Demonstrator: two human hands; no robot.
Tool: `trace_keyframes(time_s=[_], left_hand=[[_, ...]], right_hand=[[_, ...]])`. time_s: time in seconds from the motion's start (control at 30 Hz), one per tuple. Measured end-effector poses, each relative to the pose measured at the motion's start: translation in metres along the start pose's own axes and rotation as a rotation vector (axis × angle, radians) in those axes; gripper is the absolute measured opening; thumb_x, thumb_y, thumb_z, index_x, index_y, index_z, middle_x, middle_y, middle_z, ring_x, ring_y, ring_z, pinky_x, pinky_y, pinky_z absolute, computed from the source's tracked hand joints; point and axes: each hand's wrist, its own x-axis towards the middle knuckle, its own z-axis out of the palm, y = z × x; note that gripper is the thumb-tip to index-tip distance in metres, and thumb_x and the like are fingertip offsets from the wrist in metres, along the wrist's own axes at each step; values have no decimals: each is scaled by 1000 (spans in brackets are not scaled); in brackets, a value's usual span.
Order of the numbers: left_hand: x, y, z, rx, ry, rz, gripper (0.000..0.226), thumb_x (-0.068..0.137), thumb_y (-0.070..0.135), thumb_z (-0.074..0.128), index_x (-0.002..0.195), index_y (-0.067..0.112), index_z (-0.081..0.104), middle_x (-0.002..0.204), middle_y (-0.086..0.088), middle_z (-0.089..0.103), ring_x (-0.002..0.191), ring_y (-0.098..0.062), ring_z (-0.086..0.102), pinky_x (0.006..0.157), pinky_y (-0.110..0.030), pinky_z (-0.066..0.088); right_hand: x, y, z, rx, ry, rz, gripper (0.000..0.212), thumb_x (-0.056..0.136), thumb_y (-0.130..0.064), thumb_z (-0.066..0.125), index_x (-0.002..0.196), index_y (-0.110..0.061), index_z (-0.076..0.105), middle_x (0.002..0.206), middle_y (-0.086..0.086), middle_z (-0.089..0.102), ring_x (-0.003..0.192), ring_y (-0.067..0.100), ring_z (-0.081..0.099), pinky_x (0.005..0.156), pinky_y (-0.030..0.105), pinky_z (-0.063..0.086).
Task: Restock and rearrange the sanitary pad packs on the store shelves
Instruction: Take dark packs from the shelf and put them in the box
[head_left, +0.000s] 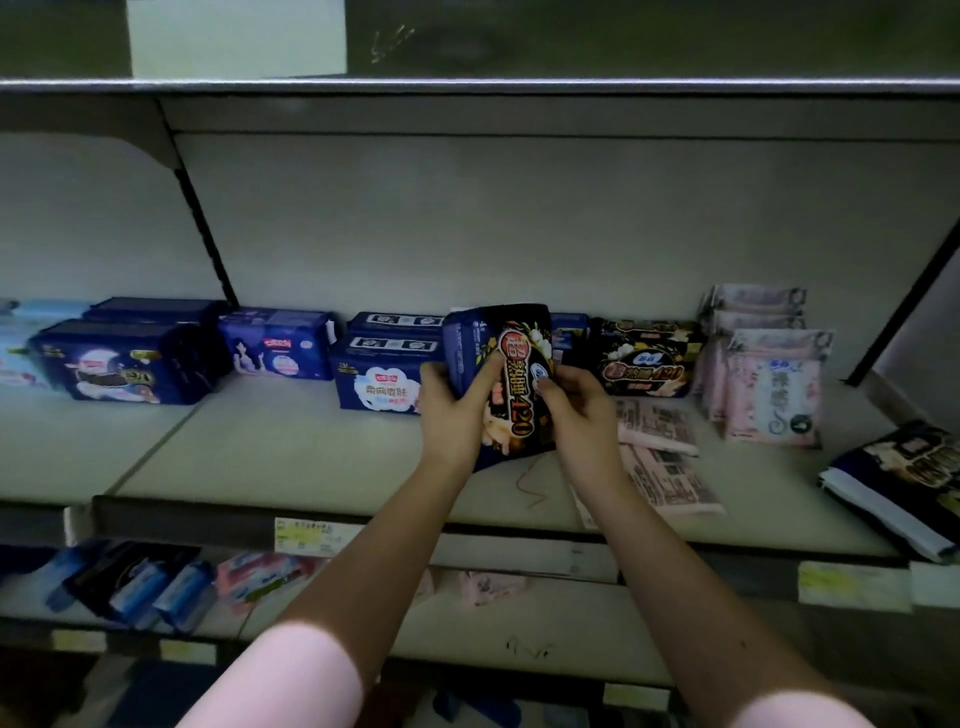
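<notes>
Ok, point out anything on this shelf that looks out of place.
A pink pack and a second pink pack lie flat in front of the standing packs. A dark pack lies askew at the shelf's right front edge, one corner seemingly overhanging.

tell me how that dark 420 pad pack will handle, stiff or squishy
Probably squishy: the dark glossy plastic pad pack looks puffy between the left hand and right hand. Likely light for its bulk. Its shiny film may slip.

light: dim, bluish; brightest on sleeve (291, 675) near camera
shadow: dark under upper shelf (467, 85)
focus: soft overall; bottom-row packs (140, 579) smeared
distortion: straight lines bow at edges
</notes>
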Motion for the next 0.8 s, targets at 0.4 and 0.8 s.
trace_keyframes(time_s=[0.4,0.8], left_hand=[[-47,16,91,-202,-248,-30,22,91,22,63,109,24,50,112,-6,66,97,-19,67,76,-29,56],[-95,7,185,-220,-460,-136,19,90,25,63,102,31,51,107,-3,67,95,-22,66,81,-37,55]], right_hand=[[-8,-24,-98,65,160,-37,8,95,-11,55,97,-18,57,89,-5,65,79,3,64,71,18,51],[-7,-19,-274,-424,678,173,47,89,-11,61,130,4,43,131,23,45,118,34,48,99,33,38]])
